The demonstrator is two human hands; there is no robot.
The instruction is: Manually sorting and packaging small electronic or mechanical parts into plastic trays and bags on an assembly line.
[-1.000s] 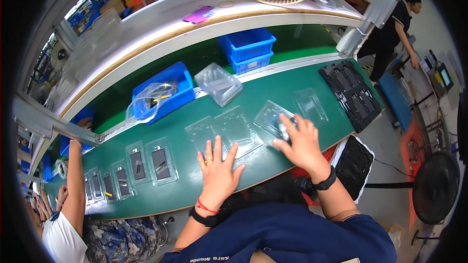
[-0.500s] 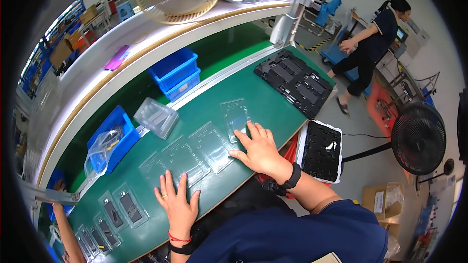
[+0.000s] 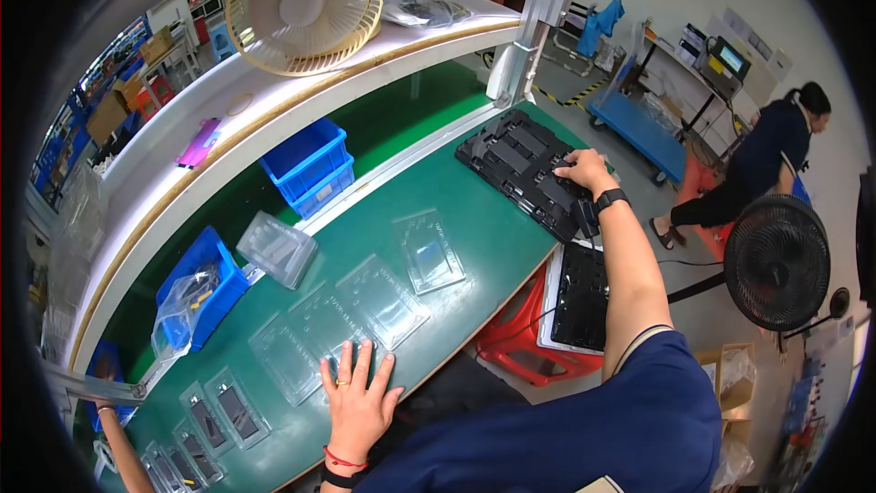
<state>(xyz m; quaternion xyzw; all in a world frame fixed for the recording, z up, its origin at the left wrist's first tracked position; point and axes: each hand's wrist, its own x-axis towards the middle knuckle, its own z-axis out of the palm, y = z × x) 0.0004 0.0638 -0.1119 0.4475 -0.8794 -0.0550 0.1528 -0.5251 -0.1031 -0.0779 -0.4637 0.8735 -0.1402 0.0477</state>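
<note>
Picking stage: right hand [image 3: 584, 169] closing on black tray [image 3: 529, 173] at surface's far-right end; left hand [image 3: 356, 402] flat, open, beside clear blisters [image 3: 379, 310]; next, a lift.

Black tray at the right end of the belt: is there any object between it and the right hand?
No. The right hand already rests on the black tray, near its right edge, so nothing lies between them. The left hand lies flat on a clear blister tray.

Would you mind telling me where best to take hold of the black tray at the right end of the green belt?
Probably by its near right edge, where the right hand already rests. The black tray lies flat on the green belt, that edge near the belt's rim, so fingers could likely slip under from the person's side.
</note>
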